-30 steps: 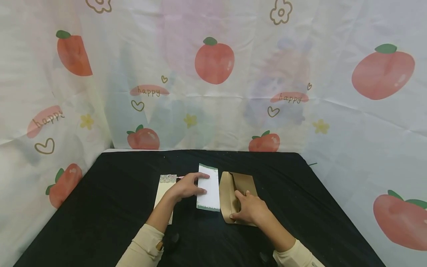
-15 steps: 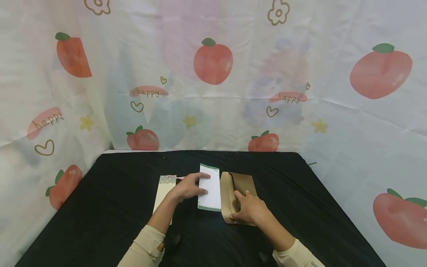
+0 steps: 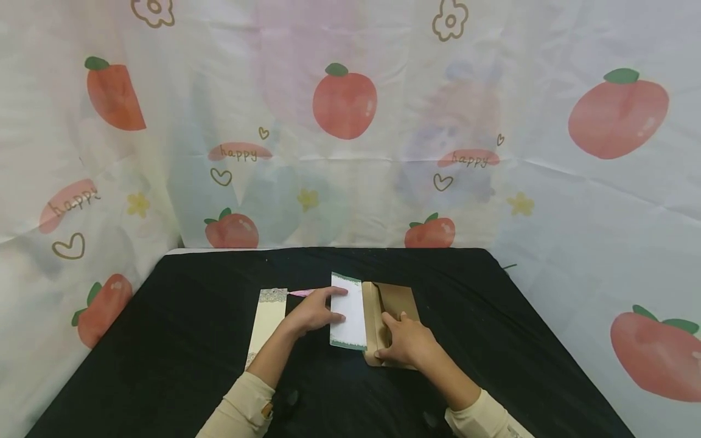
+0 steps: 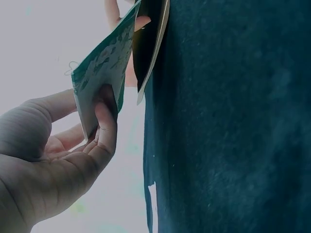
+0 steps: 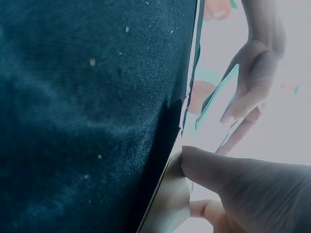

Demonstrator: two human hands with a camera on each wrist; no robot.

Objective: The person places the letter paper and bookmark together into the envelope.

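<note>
Holding one white card (image 3: 353, 309), one envelope (image 3: 401, 299)

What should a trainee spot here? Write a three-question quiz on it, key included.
1. True or false: in the head view, the cream strip lies to the left of the white card.
2. What does the left grip hold?
A) the black cloth
B) the white card
C) the cream strip
3. Fill in: the right grip holds the open, gold-coloured ____.

Key:
1. True
2. B
3. envelope
</note>
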